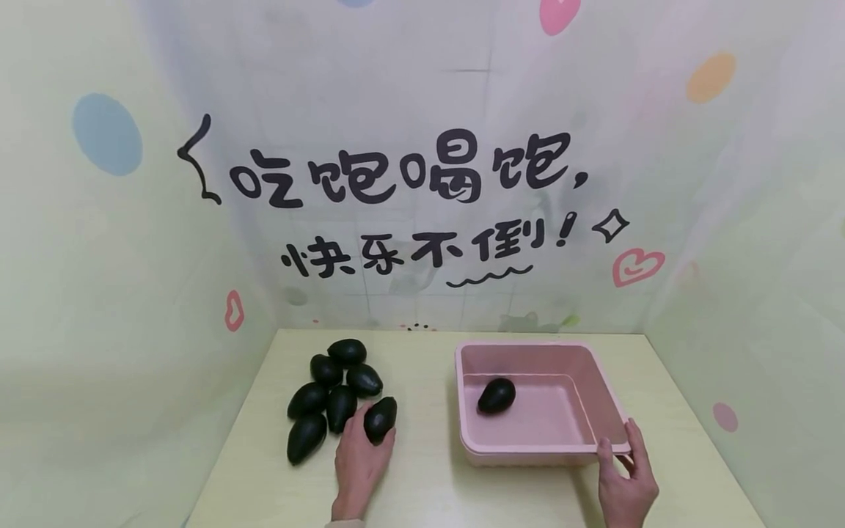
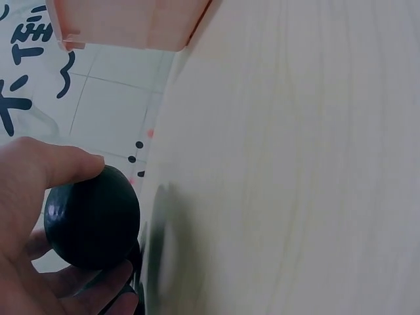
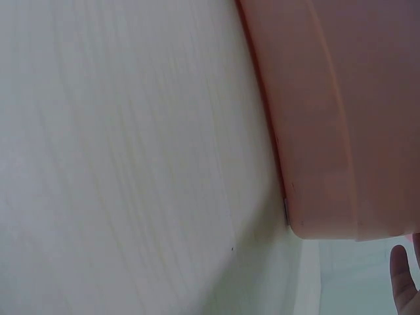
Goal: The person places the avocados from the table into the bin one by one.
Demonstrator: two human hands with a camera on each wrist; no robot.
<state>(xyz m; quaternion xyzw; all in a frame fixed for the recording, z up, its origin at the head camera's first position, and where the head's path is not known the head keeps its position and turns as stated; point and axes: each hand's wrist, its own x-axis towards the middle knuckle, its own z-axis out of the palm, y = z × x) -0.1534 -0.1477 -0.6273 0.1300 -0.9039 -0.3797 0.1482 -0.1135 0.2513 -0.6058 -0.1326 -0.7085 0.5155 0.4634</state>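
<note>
My left hand (image 1: 361,456) grips a dark green avocado (image 1: 381,419) at the right edge of a group of several avocados (image 1: 307,402). In the left wrist view, the thumb lies along the top of the held avocado (image 2: 95,220) and the fingers curl under it. My right hand (image 1: 627,488) holds the front right corner of a pink plastic bin (image 1: 528,449), thumb at the front rim and fingers along the right side. One avocado (image 1: 496,397) lies inside the bin, toward its left wall. The right wrist view shows the bin's outer wall (image 3: 328,151) and a few fingertips (image 3: 399,266).
Both hands work over a pale wood-grain table (image 1: 422,484). A light printed backdrop (image 1: 396,88) with large black lettering rises behind the table and along both sides.
</note>
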